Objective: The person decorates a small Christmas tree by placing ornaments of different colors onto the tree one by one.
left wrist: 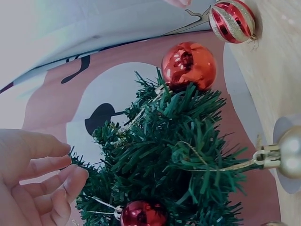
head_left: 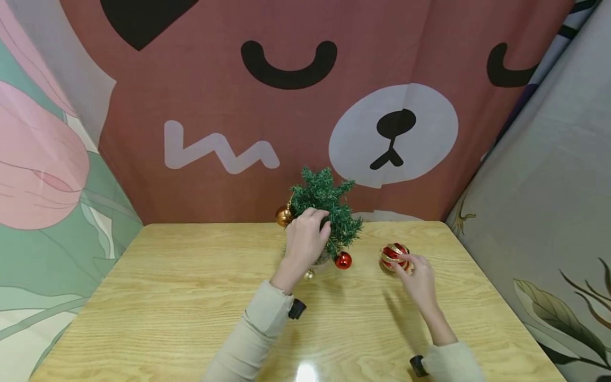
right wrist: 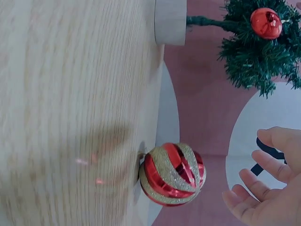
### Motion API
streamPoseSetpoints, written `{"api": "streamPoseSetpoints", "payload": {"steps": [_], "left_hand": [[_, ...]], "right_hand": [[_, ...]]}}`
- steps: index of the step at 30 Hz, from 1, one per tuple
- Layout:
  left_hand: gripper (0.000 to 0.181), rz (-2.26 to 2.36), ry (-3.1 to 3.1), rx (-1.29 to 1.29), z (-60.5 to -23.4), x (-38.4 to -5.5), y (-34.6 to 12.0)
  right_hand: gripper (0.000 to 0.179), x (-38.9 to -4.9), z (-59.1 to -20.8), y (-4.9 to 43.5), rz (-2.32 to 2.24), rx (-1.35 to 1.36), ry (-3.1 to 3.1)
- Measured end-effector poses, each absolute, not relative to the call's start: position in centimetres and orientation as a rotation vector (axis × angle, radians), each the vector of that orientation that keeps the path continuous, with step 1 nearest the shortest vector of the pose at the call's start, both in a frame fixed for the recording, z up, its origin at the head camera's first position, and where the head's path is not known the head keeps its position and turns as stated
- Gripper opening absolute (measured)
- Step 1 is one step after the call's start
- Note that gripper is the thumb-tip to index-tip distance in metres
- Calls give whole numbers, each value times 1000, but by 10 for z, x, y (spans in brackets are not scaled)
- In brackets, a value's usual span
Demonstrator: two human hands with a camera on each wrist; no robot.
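A small green artificial Christmas tree (head_left: 321, 185) stands near the table's back edge. My left hand (head_left: 306, 236) is at its branches; in the left wrist view its fingers (left wrist: 44, 146) are loosely bent beside the branch tips, with nothing seen between them. On the tree hang a red bauble (head_left: 343, 260), a copper-gold bauble (head_left: 284, 216) and a small pale gold bauble (left wrist: 292, 151). Right of the tree, a large red-and-gold striped bauble (right wrist: 171, 174) sits on the table. My right hand (head_left: 421, 281) is just beside it, fingers spread and apart from it in the right wrist view.
The wooden table (head_left: 191, 307) reaches to a curtain (head_left: 215, 95) with a bear print right behind the tree. The tree's pale round base (right wrist: 170, 21) rests on the tabletop. Patterned cloth (head_left: 549, 185) hangs on the right side.
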State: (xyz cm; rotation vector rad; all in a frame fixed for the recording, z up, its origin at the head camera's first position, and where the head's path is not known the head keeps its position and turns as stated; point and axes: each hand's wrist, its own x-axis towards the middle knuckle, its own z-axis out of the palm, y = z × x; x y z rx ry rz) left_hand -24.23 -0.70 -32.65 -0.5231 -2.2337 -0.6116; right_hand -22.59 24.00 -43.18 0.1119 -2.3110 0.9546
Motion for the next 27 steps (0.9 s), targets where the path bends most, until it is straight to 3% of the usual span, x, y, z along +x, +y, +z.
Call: {"api": "streamPoseSetpoints", "payload": {"steps": [14, 27], "left_hand": [[19, -636, -2193, -498, -319, -245, -9], [23, -662, -2175, -489, -308, -250, -10]], "right_hand": [[24, -231, -433, 261, 949, 61, -2346], [43, -240, -435, 270, 994, 44, -2489]]}}
